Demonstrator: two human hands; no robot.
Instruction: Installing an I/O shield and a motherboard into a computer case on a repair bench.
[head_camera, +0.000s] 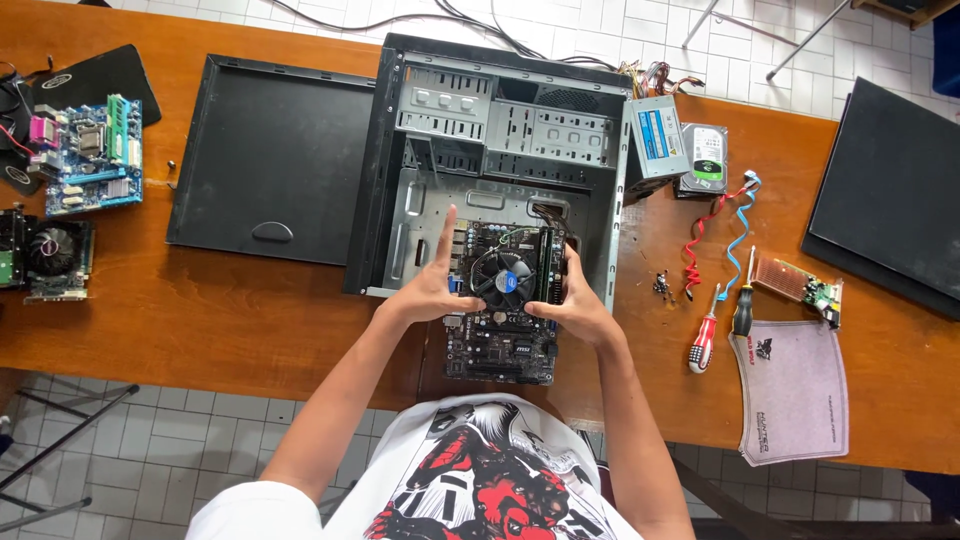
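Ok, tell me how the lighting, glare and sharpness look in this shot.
Head view: even daylight, soft shadows only beside the open computer case; mild sheen on the wooden table; no hard glare. Left hand, right hand and black motherboard are sharp, no motion blur. Table edges bow slightly, showing wide-angle distortion.
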